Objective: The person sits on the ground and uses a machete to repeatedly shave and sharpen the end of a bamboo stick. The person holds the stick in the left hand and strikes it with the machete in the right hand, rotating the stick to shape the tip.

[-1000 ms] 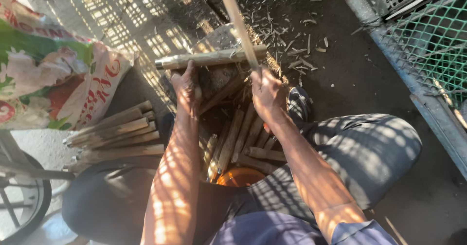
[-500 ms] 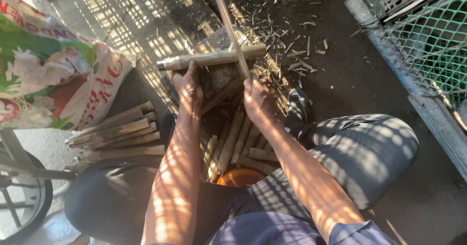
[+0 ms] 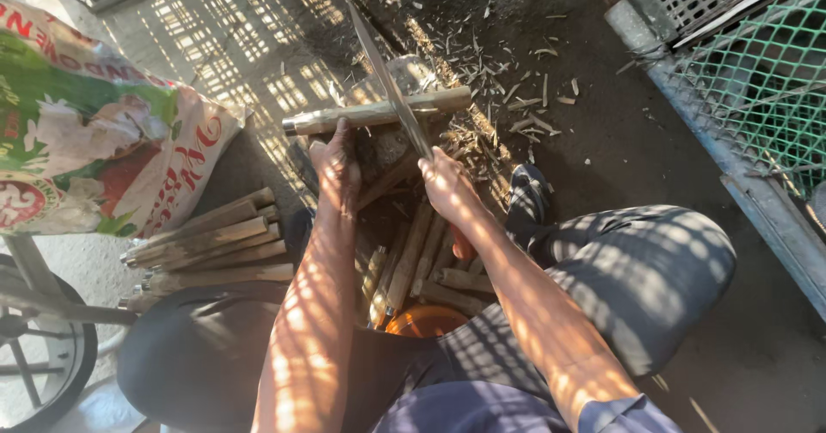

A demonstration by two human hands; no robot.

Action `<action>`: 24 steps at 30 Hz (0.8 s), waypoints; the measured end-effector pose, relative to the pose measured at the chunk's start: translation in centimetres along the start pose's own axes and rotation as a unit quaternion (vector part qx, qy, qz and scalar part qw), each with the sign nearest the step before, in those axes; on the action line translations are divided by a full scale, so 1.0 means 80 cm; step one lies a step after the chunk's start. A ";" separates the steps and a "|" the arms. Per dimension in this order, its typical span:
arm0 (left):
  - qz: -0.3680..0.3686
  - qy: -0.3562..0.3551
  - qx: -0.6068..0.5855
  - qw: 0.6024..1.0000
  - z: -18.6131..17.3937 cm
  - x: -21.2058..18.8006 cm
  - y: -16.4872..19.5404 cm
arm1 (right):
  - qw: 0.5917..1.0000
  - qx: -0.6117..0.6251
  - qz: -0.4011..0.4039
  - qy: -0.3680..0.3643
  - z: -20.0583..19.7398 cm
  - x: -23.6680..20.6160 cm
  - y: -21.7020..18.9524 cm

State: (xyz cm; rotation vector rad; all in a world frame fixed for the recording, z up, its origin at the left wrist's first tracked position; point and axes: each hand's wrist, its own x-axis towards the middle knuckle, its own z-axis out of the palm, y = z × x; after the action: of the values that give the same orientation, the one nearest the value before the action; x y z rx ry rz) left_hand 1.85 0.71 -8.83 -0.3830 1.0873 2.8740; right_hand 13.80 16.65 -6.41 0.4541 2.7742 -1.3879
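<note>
Lowered long blade [image 3: 389, 80] meets round stalk [image 3: 379, 111].

A: Strong, low, warm sunlight falls through a lattice and lays a grid of bright patches and dark lines over the concrete floor [image 3: 215, 46] and both forearms.

B: The lap and the ground under the knees sit in deep shadow, nearly black. The printed sack [image 3: 95, 141] is brightly lit. The long blade [image 3: 387, 89] looks slightly motion-blurred; the edges bend a little.
</note>
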 end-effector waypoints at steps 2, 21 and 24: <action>0.008 0.003 -0.005 1.000 -0.001 0.000 0.000 | 0.999 0.024 0.033 -0.016 -0.003 -0.003 -0.006; 0.033 0.035 0.039 0.998 0.005 0.004 -0.003 | 0.989 -0.099 0.002 0.111 0.001 -0.002 0.019; 0.030 0.034 0.050 0.998 0.006 0.007 0.002 | 0.996 0.037 0.081 0.022 0.008 0.004 0.028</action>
State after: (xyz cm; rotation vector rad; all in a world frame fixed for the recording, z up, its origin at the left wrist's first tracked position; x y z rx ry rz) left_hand 1.15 0.83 -8.53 -0.4541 1.2688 2.8633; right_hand 14.02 17.50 -8.58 0.7022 2.6566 -1.4647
